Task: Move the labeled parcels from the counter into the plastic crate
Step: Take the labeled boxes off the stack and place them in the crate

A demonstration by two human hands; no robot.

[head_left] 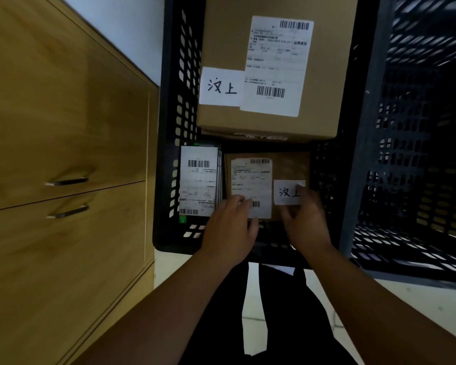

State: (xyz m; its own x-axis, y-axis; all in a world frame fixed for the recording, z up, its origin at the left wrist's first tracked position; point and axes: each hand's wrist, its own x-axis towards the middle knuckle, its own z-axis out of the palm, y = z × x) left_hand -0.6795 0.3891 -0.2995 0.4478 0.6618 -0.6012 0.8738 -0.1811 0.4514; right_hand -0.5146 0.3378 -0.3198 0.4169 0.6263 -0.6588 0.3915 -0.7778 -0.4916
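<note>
A black perforated plastic crate (166,159) stands on the floor below me. Inside it lies a large brown box (227,35) with a shipping label and a handwritten white tag. In front of it sits a small brown parcel (290,164) with its own label and tag. My left hand (229,227) grips the parcel's near left edge, fingers over the label. My right hand (306,222) holds its near right edge, fingers on the white tag. A flat white-labeled packet (199,180) stands upright against the crate's left wall.
A wooden cabinet (63,127) with two drawer handles stands close on the left of the crate. A second black perforated crate (419,154) adjoins on the right. Pale floor (253,285) and my dark trouser legs show below.
</note>
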